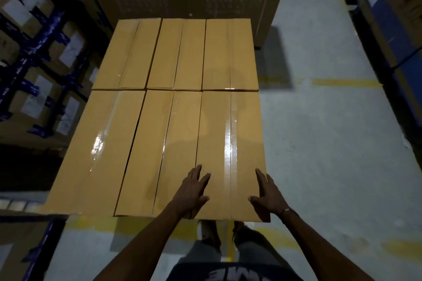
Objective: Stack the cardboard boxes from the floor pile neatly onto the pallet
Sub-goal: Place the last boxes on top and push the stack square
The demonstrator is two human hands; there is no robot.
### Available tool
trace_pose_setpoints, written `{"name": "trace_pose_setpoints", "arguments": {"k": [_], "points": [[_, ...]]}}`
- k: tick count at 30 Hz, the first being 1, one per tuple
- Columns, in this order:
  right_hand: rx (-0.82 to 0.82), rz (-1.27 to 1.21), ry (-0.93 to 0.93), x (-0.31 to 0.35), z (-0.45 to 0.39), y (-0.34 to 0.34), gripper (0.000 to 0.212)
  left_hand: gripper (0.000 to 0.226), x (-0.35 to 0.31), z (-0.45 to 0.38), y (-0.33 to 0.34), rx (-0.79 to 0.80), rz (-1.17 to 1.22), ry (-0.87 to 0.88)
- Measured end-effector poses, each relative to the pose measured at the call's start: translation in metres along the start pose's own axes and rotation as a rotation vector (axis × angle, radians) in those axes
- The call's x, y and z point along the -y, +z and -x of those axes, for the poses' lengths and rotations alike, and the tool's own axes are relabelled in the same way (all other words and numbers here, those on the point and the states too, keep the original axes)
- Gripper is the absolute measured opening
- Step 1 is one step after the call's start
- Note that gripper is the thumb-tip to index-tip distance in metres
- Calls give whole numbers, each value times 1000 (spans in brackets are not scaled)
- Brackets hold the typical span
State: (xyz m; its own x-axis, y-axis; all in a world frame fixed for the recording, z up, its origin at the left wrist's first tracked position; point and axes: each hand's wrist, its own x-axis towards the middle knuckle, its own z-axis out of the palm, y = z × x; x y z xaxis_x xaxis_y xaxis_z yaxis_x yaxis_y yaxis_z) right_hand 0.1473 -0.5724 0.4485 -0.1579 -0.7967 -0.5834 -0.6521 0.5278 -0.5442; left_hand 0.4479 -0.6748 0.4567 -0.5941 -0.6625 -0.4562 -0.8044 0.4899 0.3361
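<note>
Cardboard boxes fill the middle of the view in two rows of three, taped tops level and sides touching. Both hands rest on the near right box (230, 155), at about 5 o'clock in the layer. Left hand (190, 191) lies flat on its top near the left seam, fingers straight and spread. Right hand (266, 194) cups the right edge, fingers extended along it, thumb on top. Grey floor (331, 143) lies at 3 o'clock; blue-strapped stacked cartons (38, 64) stand at 9 o'clock.
</note>
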Motion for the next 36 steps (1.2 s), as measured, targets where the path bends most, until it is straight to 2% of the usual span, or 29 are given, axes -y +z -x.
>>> {"name": "trace_pose_setpoints", "arguments": {"k": [3, 6, 11, 17, 24, 36], "points": [[4, -24, -13, -7, 15, 11, 126, 113, 8, 11, 12, 63, -61, 56], [10, -17, -34, -14, 23, 15, 146, 135, 14, 16, 13, 114, -120, 91], [26, 40, -36, -9, 32, 10, 165, 152, 15, 20, 6, 149, -171, 126], [28, 162, -28, -4, 41, 13, 167, 153, 11, 24, 8, 129, -197, 118], [-2, 128, -54, -2, 40, 11, 160, 155, 12, 24, 10, 89, -149, 118], [-27, 138, -48, -10, 28, 13, 164, 152, 13, 22, 9, 44, -99, 109]]}}
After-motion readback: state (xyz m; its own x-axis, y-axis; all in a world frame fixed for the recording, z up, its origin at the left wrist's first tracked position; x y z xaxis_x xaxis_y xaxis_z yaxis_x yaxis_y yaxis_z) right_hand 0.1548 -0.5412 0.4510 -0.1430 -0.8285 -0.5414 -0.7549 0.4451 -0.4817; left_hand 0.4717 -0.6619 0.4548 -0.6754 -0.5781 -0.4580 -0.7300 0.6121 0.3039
